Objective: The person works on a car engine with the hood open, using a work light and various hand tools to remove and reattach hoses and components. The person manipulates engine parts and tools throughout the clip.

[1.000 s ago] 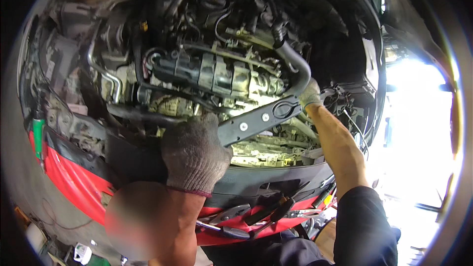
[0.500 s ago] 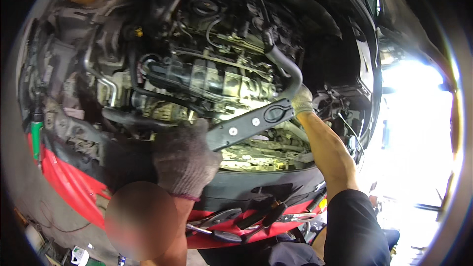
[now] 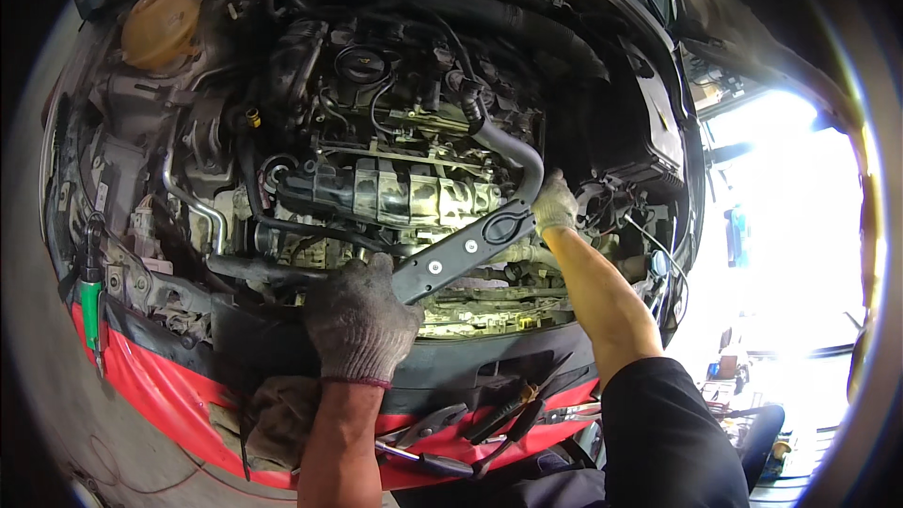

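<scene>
My left hand (image 3: 362, 320), in a dirty grey knitted glove with a dark red cuff, is closed around the lower end of a long, flat black work light (image 3: 456, 252). Two round silvery spots and an oval ring show on its upper face. Bright light falls on the engine (image 3: 414, 190) around it. At the light's far end is my gloved right hand (image 3: 557, 205), closed, beside the bend of a thick black hose (image 3: 517, 146). Its fingers are mostly hidden, so I cannot tell whether it grips the light or something behind it.
Pliers (image 3: 433, 425) and other hand tools lie on the red front edge (image 3: 169, 386) near me, beside a brown cloth (image 3: 282, 419). A green-handled tool (image 3: 90, 315) hangs at the left. An orange-brown reservoir (image 3: 162, 26) sits far left, a black box (image 3: 640, 136) far right.
The whole view has shifted, with the engine lower and farther left in it. Both hands and the work light keep about the same place over the engine.
</scene>
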Demonstrator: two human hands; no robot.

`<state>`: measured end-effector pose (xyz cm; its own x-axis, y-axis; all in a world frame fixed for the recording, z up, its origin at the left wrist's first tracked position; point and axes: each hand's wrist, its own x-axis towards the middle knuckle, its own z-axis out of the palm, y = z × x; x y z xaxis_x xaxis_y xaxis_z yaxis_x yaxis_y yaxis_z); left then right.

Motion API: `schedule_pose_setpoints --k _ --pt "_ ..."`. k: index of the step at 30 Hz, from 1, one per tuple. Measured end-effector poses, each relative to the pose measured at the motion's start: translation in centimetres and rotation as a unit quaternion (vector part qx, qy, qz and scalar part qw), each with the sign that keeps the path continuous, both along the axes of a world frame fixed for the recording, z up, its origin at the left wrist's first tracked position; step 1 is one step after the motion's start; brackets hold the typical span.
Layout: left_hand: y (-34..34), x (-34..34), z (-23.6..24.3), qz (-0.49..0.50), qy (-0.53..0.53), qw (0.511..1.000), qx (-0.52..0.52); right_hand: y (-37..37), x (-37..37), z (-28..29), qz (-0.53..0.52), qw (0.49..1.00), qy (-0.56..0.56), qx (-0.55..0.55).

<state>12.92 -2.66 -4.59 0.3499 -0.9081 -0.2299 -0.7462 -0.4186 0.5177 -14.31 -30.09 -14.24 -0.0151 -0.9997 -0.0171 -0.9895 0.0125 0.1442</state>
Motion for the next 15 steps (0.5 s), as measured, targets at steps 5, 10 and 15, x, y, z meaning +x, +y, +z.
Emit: schedule_pose_setpoints --k 5,10,15 --pt "0.7 -0.2 0.0 -0.003 0.012 0.997 -0.07 -3.6 -5.9 -4.7 0.024 0.983 -0.182 -0.018" --pt "1.0 0.1 -0.8 0.005 0.001 1.0 -0.022 -3.1 -3.7 -2.3 0.077 0.992 -0.095 0.037" --pt "1.0 -0.5 -1.3 -0.005 -0.007 1.0 -0.019 -3.2 -6.0 -3.6 0.116 0.986 -0.112 0.048"
